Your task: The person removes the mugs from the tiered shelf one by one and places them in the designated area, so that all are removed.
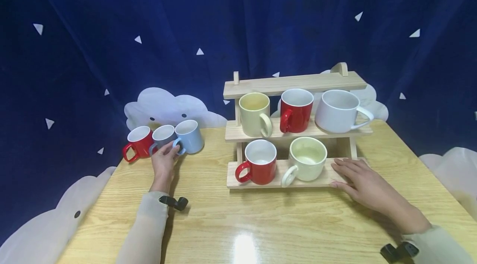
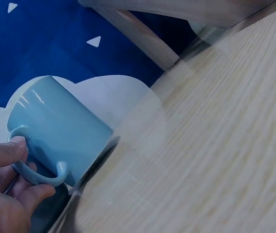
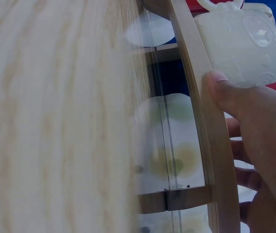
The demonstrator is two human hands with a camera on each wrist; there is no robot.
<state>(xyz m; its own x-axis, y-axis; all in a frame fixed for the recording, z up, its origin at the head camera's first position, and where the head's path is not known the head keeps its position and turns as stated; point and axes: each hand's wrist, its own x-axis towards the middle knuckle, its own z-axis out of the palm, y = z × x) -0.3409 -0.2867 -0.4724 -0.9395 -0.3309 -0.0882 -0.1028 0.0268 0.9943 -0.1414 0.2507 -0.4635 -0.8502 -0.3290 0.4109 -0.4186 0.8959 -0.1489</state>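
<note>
At the left of the table my left hand (image 1: 164, 166) pinches the handle of a light blue mug (image 1: 191, 137) between thumb and fingers. The left wrist view shows the thumb on top of the looped handle (image 2: 40, 178). Beside that mug stand a grey-blue mug (image 1: 162, 134), partly hidden by the hand, and a red mug (image 1: 143, 143). My right hand (image 1: 367, 183) rests on the right end of the wooden rack's lower shelf (image 1: 335, 173), its fingers stretched over the board and the thumb at the front edge. A cream mug (image 3: 240, 46) sits just beyond the thumb.
The rack's lower shelf also bears a red mug (image 1: 262, 162). Its middle shelf holds a yellow mug (image 1: 253, 117), a red mug (image 1: 302, 112) and a wide white cup (image 1: 335, 115). A bare top board (image 1: 290, 84) runs above. Behind hangs a blue curtain (image 1: 167, 48).
</note>
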